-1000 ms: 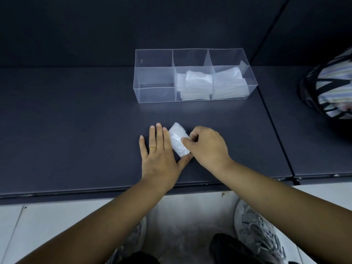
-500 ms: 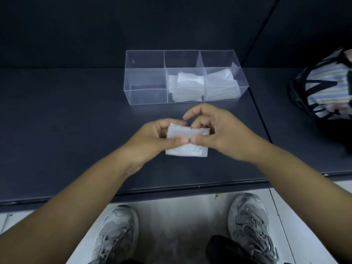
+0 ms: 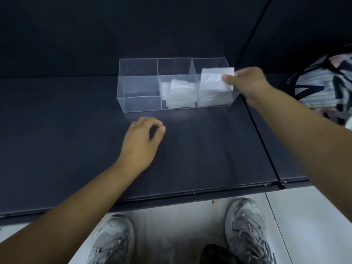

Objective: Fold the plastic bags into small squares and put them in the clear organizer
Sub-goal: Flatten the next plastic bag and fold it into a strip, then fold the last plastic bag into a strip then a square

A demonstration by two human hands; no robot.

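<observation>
A clear organizer (image 3: 139, 86) with three compartments stands on the dark table. Its left compartment holds nothing; the middle one holds a stack of folded white bags (image 3: 181, 94), and the right one holds another stack (image 3: 213, 98). My right hand (image 3: 245, 82) pinches a folded white plastic bag (image 3: 213, 79) by its right edge, held over the right compartment. My left hand (image 3: 141, 141) hovers over the table in front of the organizer, fingers loosely curled, holding nothing.
The dark table (image 3: 57, 140) has its front edge near me and a seam on the right. A striped bag (image 3: 323, 82) lies at the far right. My grey shoes (image 3: 245, 231) stand on the pale floor below.
Both hands held the folded bag near the table's front. Now my right hand alone has carried it up over the organizer's right compartment; my left hand has let go and stays low.
</observation>
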